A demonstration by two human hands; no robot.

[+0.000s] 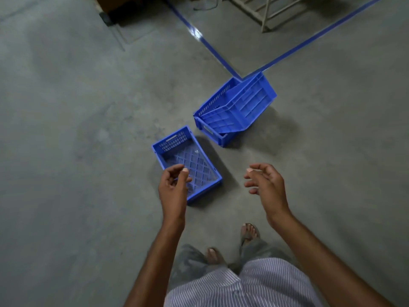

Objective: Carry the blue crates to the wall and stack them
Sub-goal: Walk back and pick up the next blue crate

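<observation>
A shallow blue crate (194,160) with a perforated bottom lies upright on the concrete floor just ahead of me. Behind it to the right stands a second blue crate (212,131), and a third blue crate (241,105) sits tilted inside it, its ribbed side facing up. My left hand (173,185) hovers over the near corner of the shallow crate, fingers loosely curled, holding nothing. To the right of that crate, over bare floor, my right hand (264,185) is raised with relaxed, slightly bent fingers and is also empty.
Two blue floor lines (208,47) meet in a corner just behind the tilted crate. A pale wooden frame (265,9) stands at the top right, a dark cabinet base (115,12) at the top left. My sandalled feet (249,232) are below my hands.
</observation>
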